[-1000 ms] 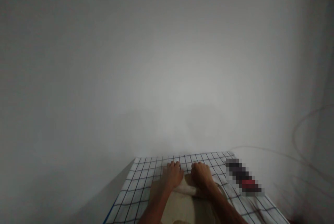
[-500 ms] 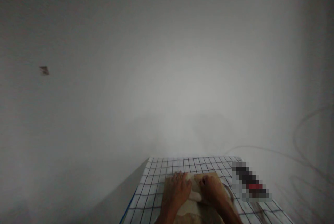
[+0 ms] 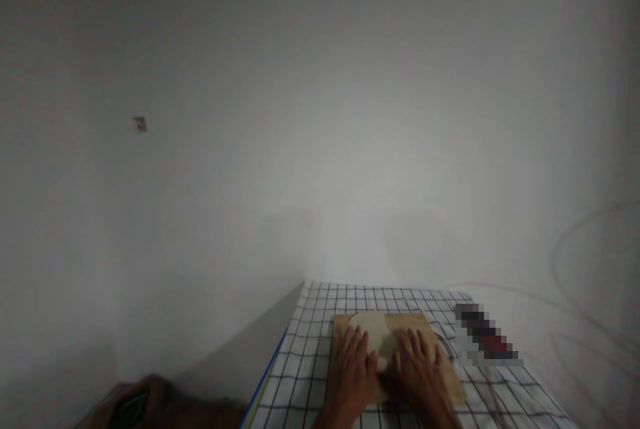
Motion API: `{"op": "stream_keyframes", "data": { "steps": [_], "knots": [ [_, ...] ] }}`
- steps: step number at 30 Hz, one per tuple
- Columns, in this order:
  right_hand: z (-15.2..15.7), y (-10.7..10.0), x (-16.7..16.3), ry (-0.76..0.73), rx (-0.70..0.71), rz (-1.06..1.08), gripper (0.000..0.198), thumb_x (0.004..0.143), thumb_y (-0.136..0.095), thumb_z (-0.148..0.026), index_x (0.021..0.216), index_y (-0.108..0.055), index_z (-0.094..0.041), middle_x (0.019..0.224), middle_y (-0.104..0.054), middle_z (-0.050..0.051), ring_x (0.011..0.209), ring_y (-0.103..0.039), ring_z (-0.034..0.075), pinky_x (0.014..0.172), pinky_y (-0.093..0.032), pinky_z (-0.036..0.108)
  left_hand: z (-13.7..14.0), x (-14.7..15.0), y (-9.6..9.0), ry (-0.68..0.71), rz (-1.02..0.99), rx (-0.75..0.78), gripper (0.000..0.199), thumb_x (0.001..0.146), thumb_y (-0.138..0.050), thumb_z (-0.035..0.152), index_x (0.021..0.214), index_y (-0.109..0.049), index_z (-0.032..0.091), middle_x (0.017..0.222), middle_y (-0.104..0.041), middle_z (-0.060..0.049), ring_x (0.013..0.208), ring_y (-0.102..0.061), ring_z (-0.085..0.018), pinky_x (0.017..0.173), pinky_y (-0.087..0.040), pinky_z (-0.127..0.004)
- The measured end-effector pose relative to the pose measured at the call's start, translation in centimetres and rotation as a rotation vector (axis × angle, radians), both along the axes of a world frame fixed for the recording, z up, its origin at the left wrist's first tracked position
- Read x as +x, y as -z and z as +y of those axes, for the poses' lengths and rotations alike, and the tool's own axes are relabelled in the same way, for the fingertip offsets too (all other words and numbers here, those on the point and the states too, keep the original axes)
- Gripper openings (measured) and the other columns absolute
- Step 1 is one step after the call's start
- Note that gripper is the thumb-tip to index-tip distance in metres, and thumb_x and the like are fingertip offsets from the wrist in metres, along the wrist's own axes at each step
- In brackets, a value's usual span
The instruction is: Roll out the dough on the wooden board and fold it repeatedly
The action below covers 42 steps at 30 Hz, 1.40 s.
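Observation:
A thin, pale sheet of dough (image 3: 371, 330) lies on a wooden board (image 3: 410, 321), reaching almost to its far edge. My left hand (image 3: 353, 364) rests palm down at the left, fingers spread and pointing away from me. Beside it, my right hand (image 3: 418, 364) is likewise flat with its fingers apart. Between the two hands a short stretch of a pale rolling pin (image 3: 383, 364) shows; the palms cover the rest. Neither hand has its fingers wrapped round it.
A white cloth with dark checks (image 3: 305, 349) covers the table. Right of the board lies a curved, thin object (image 3: 445, 344), partly hidden. A blurred-out dark and red item (image 3: 485, 332) is farther right. Cables (image 3: 555, 262) run along the wall. A brown object (image 3: 135, 406) is at lower left.
My right hand, curled before, is now flat with fingers spread. Both hands are nearer to me on the board, and more dough shows beyond them. The camera view has shifted.

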State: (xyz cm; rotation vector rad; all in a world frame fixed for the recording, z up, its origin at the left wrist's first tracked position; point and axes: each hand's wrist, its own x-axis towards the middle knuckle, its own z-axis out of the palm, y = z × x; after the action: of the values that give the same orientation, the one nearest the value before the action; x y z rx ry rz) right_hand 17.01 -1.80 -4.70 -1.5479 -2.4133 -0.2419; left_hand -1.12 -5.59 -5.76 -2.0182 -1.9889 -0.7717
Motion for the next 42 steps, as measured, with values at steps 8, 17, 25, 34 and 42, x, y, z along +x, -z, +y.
{"op": "stream_keyframes", "data": {
  "steps": [8,17,25,34,42],
  "knots": [
    [-0.2,-0.6,0.2,-0.001,0.012,-0.016,0.045,0.093,-0.047,-0.019,0.134,-0.065,-0.027,0.154,-0.047,0.012,0.146,-0.035,0.042,0.112,-0.022,0.074,-0.7,0.6,-0.7,-0.016,-0.005,-0.002,0.049,0.104,-0.035,0.045,0.144,-0.056,0.025,0.156,-0.047,-0.004,0.15,-0.034,-0.027,0.127,-0.023,-0.059],
    [2.5,-0.4,0.2,0.043,0.054,0.063,0.038,0.096,-0.049,-0.024,0.127,-0.069,-0.032,0.15,-0.055,0.007,0.146,-0.037,0.035,0.118,-0.022,0.064,1.5,0.3,-0.8,0.016,-0.007,0.015,0.048,0.105,-0.031,0.045,0.141,-0.058,0.029,0.153,-0.053,-0.004,0.149,-0.035,-0.027,0.128,-0.013,-0.06],
    [5.6,-2.2,0.1,-0.012,0.101,0.204,0.038,0.102,-0.04,-0.032,0.126,-0.068,-0.022,0.149,-0.055,0.011,0.146,-0.038,0.028,0.121,-0.022,0.048,3.9,0.6,-3.1,-0.034,0.022,-0.114,0.047,0.104,-0.033,0.046,0.142,-0.058,0.032,0.151,-0.054,-0.005,0.148,-0.038,-0.032,0.125,-0.012,-0.065],
    [9.9,-2.8,0.1,-0.036,-0.052,0.202,0.035,0.103,-0.041,-0.032,0.119,-0.07,-0.022,0.142,-0.059,0.012,0.143,-0.04,0.026,0.113,-0.034,0.04,8.3,0.7,-4.0,-0.05,0.019,-0.24,0.051,0.105,-0.033,0.047,0.148,-0.051,0.027,0.151,-0.054,-0.01,0.141,-0.046,-0.035,0.119,-0.028,-0.062],
    [14.2,-2.0,-0.5,0.024,-0.228,0.169,0.049,0.103,-0.036,-0.039,0.138,-0.058,-0.015,0.162,-0.034,0.02,0.152,-0.022,0.034,0.117,-0.026,0.056,12.2,0.6,-3.7,-0.054,0.096,-0.135,0.043,0.103,-0.041,0.043,0.138,-0.062,0.027,0.144,-0.061,-0.01,0.14,-0.048,-0.034,0.116,-0.033,-0.063]
  ]
}}
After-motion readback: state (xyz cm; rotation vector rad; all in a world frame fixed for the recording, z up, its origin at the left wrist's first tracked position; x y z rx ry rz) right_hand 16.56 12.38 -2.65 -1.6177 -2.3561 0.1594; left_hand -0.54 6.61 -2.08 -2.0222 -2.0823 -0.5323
